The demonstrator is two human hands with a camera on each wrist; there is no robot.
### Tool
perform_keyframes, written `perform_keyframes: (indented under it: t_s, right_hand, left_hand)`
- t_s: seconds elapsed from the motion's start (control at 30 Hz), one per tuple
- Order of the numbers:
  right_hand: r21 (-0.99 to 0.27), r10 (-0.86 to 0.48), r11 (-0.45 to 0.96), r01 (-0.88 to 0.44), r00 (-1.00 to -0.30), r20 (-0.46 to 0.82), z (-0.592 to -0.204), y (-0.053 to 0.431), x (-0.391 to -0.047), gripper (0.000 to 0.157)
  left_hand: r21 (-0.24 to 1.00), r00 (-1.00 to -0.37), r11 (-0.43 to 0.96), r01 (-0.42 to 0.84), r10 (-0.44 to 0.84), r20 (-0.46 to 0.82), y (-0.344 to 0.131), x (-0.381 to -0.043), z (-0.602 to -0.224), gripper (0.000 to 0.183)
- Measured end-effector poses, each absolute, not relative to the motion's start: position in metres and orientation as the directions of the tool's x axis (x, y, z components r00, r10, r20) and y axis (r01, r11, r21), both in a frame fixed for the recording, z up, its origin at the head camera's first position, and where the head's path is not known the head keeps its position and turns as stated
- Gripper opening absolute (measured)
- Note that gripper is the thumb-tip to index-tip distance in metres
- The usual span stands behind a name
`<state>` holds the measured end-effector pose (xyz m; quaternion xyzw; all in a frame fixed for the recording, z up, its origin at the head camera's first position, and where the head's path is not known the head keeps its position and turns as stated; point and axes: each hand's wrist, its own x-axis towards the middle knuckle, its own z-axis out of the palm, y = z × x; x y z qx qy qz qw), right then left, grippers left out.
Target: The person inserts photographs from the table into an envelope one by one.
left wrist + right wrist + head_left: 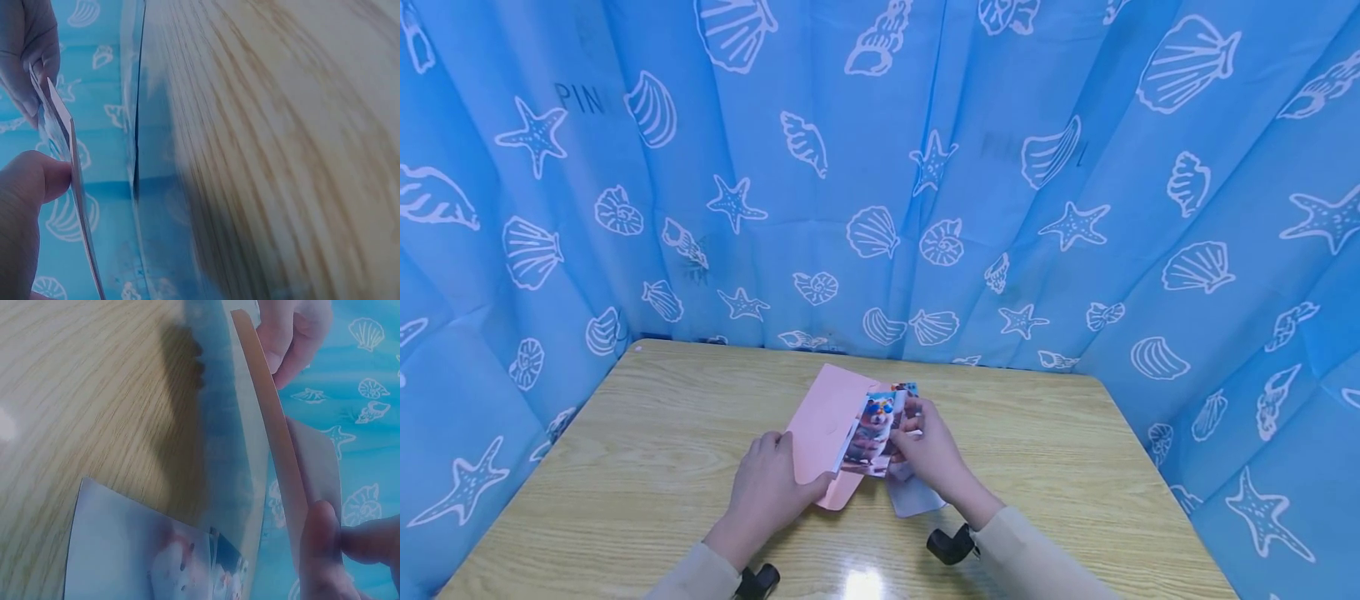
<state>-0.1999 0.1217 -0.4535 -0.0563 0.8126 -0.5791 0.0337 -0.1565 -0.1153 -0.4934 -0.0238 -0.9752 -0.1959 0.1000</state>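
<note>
A pink envelope [823, 417] is held up at a slant above the table by my left hand [771, 487], whose thumb presses its front near the lower edge. Against the envelope's right side is a picture card [872, 429] showing a furry animal in sunglasses. My right hand [928, 446] pinches this card at its right edge between thumb and fingers. How far the card sits inside the envelope I cannot tell. In the right wrist view, the envelope's edge [269, 400] stands nearly upright, with my right thumb [322, 544] on the card.
More picture cards [917, 497] lie on the wooden table [685, 417] below my right hand; the right wrist view shows a pale card [119, 544] there. A blue curtain [820, 192] with white shells hangs behind the table's far edge.
</note>
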Motion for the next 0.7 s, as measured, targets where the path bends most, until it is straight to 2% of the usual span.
perform_keyframes:
  t_s: [0.17, 0.43, 0.7]
  right_hand:
    - [-0.954, -0.145, 0.294, -0.051, -0.989, 0.008, -0.4513, 0.1178, -0.1978, 0.057]
    - [-0.938, -0.157, 0.337, -0.082, -0.987, 0.03, -0.4518, 0.116, -0.1972, 0.062]
    - [-0.948, -0.166, 0.318, -0.012, -0.985, -0.043, -0.455, 0.1144, -0.198, 0.069]
  left_hand:
    - [0.385, -0.979, 0.919, 0.087, 0.007, 0.205, -0.1139, -0.1561, -0.4927, 0.097]
    - [0.369, -0.978, 0.926, 0.085, 0.007, 0.206, -0.1128, -0.1567, -0.4929, 0.098]
    - [0.41, -0.984, 0.909, 0.071, -0.002, 0.176, -0.1094, -0.1552, -0.4901, 0.097]
